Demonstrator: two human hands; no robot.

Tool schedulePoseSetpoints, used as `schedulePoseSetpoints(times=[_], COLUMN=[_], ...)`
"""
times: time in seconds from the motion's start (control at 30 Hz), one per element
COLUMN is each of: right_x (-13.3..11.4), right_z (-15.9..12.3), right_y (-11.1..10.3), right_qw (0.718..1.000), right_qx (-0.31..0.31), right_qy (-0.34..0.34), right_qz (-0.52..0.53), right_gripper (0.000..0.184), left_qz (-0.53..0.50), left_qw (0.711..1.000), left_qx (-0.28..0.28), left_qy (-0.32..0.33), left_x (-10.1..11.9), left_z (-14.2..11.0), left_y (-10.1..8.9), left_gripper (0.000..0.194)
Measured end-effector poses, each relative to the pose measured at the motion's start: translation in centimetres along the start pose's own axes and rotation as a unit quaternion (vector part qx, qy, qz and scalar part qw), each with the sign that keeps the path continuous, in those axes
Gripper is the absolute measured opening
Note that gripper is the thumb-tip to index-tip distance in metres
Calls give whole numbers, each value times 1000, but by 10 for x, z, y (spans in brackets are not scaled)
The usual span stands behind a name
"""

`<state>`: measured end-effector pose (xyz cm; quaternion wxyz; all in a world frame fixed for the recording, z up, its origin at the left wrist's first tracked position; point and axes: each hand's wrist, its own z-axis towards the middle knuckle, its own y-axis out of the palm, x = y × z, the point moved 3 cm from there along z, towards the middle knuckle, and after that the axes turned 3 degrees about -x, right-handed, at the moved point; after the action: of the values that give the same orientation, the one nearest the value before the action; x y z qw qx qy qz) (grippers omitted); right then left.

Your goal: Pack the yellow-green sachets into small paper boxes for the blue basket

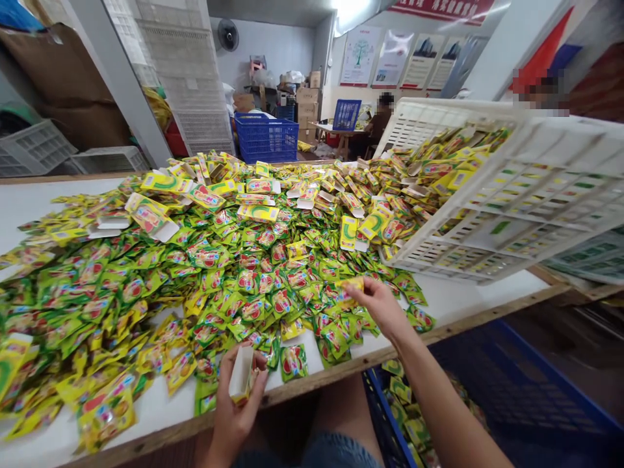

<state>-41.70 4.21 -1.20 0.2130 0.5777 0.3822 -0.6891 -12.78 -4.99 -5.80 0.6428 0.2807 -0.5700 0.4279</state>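
My left hand point(238, 396) is wrapped around a small cardboard box point(242, 372) near the table's front edge, its white inside facing up. To the right, my right hand point(377, 302) pinches a small yellow packet point(350, 289) just above the pile. Under and around both hands lie green packets point(253, 309) printed with red watermelon. Yellow packets point(180, 370) are mixed in, mostly toward the left. Several yellow-and-green cardboard boxes point(258, 213), some with open white flaps, rest on top of the heap.
A white plastic crate point(487, 244) lies tipped at the right, spilling cardboard boxes. Below the wooden table edge point(312, 383), a blue crate point(385, 416) holds more boxes beside my legs. Farther back are a blue basket point(267, 140), stacked white crates point(188, 78) and a seated person point(379, 123).
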Motion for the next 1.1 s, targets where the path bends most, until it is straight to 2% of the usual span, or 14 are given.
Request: schedulePoseSetpoints(times=[0.07,0.17,0.27,0.37,0.47,0.57,0.67,0.8,0.87,0.97,1.1], right_x=[26,52,63,68,67,62,59,55,49,26,-25], right_z=[-24,-42,-45,-46,-53,-63,-72,-81,-85,-89,-86], right_y=[-4,5,16,24,31,40,48,56,58,60,71], right_qw=[996,991,995,989,965,944,959,981,982,991,991], right_qx=[-27,-60,-51,0,67,73,61,54,44,20,-34], right_qy=[65,105,79,42,-11,-40,-40,-49,-65,-81,-122], right_qz=[55,48,-33,-140,-253,-320,-274,-182,-170,-104,42], right_gripper=[43,43,41,37,26,17,12,21,12,9,8], left_qz=[25,49,50,36,21,-15,-15,-1,1,17,24], left_qw=[999,998,998,997,996,991,988,988,989,989,986], left_qx=[-22,-42,-35,-37,-56,-72,-51,-35,-44,-65,-113], left_qy=[10,-6,-34,-52,-70,-112,-148,-149,-140,-131,-124], left_x=[-6,-20,-31,-32,-26,-24,-24,-19,-14,-6,5], left_z=[1,0,-1,0,1,-1,-2,1,3,8,12], left_y=[-2,-5,-8,-9,-7,-1,4,12,16,21,28], left_gripper=[32,35,42,43,41,45,50,52,49,43,35])
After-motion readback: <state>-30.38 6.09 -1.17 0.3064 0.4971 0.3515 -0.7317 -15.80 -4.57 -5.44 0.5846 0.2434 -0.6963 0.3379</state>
